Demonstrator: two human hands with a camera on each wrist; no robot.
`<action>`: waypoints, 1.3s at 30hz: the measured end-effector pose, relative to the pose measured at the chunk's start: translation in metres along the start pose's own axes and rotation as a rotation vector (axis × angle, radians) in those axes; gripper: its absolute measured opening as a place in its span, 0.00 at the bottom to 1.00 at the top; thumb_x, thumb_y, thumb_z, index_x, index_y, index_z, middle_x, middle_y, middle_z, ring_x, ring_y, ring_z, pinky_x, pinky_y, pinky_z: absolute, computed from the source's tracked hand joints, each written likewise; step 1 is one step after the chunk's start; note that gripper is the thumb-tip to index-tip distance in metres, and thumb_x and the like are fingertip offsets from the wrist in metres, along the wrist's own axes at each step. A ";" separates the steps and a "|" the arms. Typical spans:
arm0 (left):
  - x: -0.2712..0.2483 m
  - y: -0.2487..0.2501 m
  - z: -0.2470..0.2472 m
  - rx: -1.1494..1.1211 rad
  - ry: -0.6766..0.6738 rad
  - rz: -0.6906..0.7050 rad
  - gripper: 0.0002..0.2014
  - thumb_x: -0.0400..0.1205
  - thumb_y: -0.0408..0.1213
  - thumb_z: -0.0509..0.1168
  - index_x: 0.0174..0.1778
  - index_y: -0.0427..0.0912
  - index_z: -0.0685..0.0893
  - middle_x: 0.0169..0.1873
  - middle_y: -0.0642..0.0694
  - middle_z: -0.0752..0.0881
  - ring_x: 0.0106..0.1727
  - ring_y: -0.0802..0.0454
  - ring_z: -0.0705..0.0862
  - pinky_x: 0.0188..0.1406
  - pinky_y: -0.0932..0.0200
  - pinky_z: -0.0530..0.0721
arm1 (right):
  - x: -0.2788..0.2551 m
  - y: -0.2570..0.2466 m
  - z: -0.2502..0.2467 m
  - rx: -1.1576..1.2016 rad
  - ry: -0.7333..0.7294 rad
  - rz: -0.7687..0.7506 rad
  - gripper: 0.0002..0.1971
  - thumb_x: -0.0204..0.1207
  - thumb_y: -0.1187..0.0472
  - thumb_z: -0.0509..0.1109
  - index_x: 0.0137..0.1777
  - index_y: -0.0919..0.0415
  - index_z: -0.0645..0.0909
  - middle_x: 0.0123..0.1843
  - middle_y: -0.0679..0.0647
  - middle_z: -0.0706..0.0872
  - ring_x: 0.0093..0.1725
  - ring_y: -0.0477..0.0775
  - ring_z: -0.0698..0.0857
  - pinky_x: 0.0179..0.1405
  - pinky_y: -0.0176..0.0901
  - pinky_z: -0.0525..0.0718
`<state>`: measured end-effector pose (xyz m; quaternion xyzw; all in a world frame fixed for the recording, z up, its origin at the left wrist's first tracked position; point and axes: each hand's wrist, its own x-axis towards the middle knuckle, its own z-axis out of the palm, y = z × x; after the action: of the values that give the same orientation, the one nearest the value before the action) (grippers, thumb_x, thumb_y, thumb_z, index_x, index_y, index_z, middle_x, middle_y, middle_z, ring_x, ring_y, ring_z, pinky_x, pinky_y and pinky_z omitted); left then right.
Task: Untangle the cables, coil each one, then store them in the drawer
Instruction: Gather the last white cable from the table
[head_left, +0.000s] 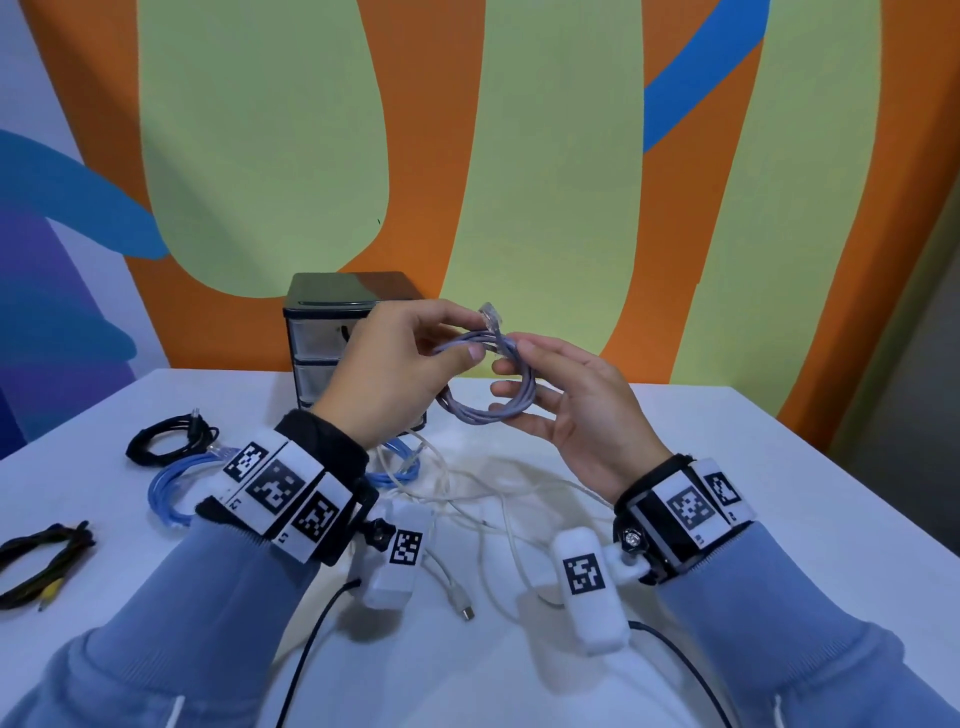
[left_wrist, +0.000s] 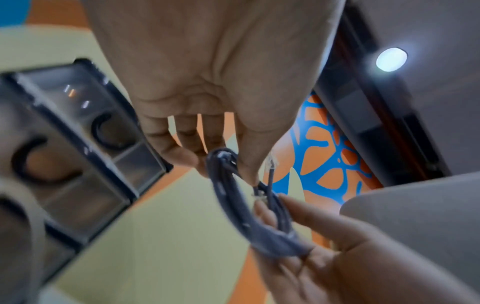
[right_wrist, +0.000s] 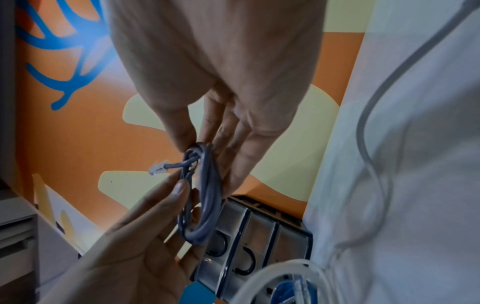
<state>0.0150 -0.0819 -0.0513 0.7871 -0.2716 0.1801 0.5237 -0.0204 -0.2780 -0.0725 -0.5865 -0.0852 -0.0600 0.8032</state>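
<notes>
A lavender network cable (head_left: 485, 413), wound into a small coil, hangs in the air in front of the drawer unit (head_left: 322, 332). My left hand (head_left: 467, 340) pinches the coil's top left between thumb and fingers. My right hand (head_left: 511, 364) pinches its right side, thumb against fingers, with the loops lying across the palm side. One clear plug (head_left: 491, 314) sticks up between the hands. The right wrist view shows the coil (right_wrist: 205, 195) under my right hand (right_wrist: 200, 147), with the left thumb (right_wrist: 179, 189) on it. In the left wrist view my left hand (left_wrist: 223, 158) grips the blurred coil (left_wrist: 246, 216).
On the white table (head_left: 727, 467) lie a black coil (head_left: 166, 441), a blue coiled cable (head_left: 171, 488), loose tangled white cables (head_left: 467, 499) below the hands, and a black lead with a yellow plug (head_left: 41, 566) at the left edge. The unit's drawers look closed.
</notes>
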 end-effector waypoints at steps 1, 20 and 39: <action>0.000 -0.001 -0.003 0.058 0.012 0.014 0.07 0.84 0.38 0.78 0.57 0.52 0.95 0.45 0.49 0.95 0.49 0.49 0.92 0.49 0.51 0.89 | -0.001 0.000 0.002 -0.010 -0.007 0.014 0.14 0.87 0.59 0.72 0.68 0.64 0.87 0.53 0.60 0.93 0.47 0.58 0.92 0.49 0.52 0.92; -0.077 -0.021 -0.190 0.823 0.188 -0.559 0.05 0.77 0.36 0.80 0.36 0.47 0.94 0.43 0.44 0.93 0.50 0.40 0.88 0.46 0.55 0.82 | -0.027 -0.012 0.012 -1.160 -0.244 0.261 0.05 0.80 0.70 0.77 0.43 0.67 0.93 0.35 0.65 0.90 0.28 0.50 0.86 0.29 0.38 0.84; -0.089 0.055 -0.159 0.511 -0.057 -0.220 0.23 0.82 0.56 0.77 0.73 0.57 0.88 0.62 0.51 0.91 0.66 0.52 0.88 0.72 0.49 0.83 | -0.062 -0.074 0.033 -0.629 0.186 -0.111 0.09 0.89 0.64 0.70 0.54 0.65 0.92 0.43 0.57 0.79 0.29 0.52 0.69 0.21 0.41 0.63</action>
<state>-0.0882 0.0697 -0.0005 0.9230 -0.1452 0.1628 0.3170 -0.0974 -0.2698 -0.0065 -0.7921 -0.0205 -0.1805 0.5828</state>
